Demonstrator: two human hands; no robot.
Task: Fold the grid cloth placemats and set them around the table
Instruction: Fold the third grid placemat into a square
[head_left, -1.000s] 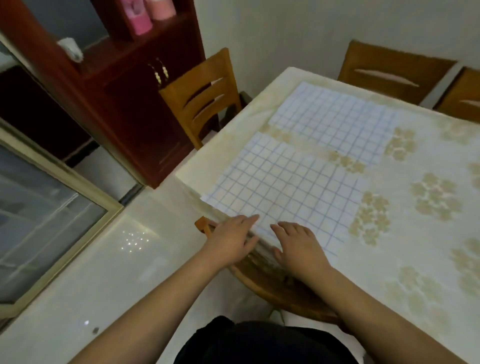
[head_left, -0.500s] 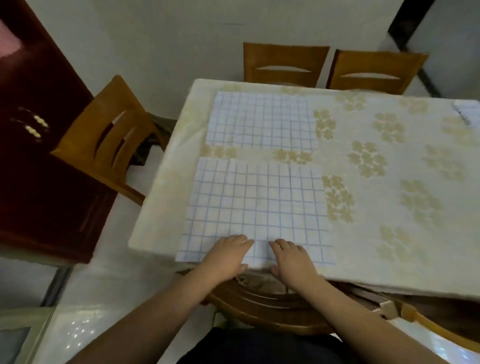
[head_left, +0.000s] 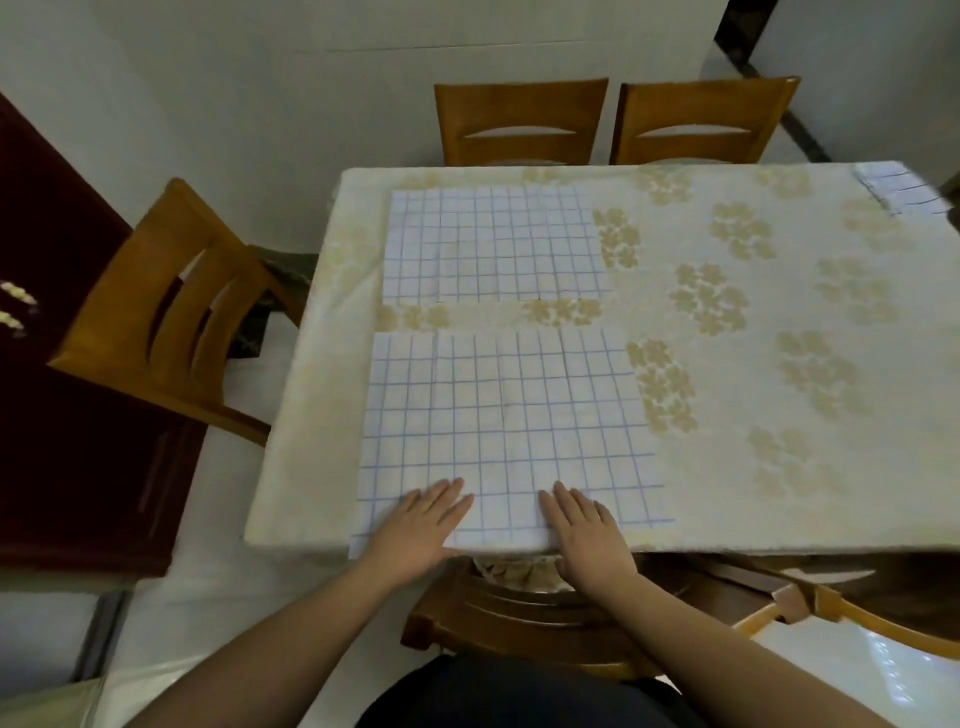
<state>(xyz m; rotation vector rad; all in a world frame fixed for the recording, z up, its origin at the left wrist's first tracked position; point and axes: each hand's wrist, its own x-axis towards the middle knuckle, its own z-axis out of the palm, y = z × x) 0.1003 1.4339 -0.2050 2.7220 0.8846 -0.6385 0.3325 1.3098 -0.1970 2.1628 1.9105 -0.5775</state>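
A white placemat with a blue grid (head_left: 509, 415) lies flat at the near left of the table (head_left: 779, 493), its near edge at the table's front rim. My left hand (head_left: 421, 530) and my right hand (head_left: 584, 530) rest flat on that near edge, fingers straight, a gap between them. A second grid placemat (head_left: 493, 244) lies flat farther back on the left. A corner of a third grid placemat (head_left: 901, 189) shows at the far right corner.
The table wears a cream cloth with tan flower prints. Two wooden chairs (head_left: 522, 122) (head_left: 701, 119) stand at the far side, one chair (head_left: 171, 312) at the left, another chair (head_left: 545, 613) under the near edge. A dark red cabinet (head_left: 62, 415) stands left.
The view has swung right and now faces the table squarely. My hands have spread slightly apart along the near edge of the placemat, still flat on it.
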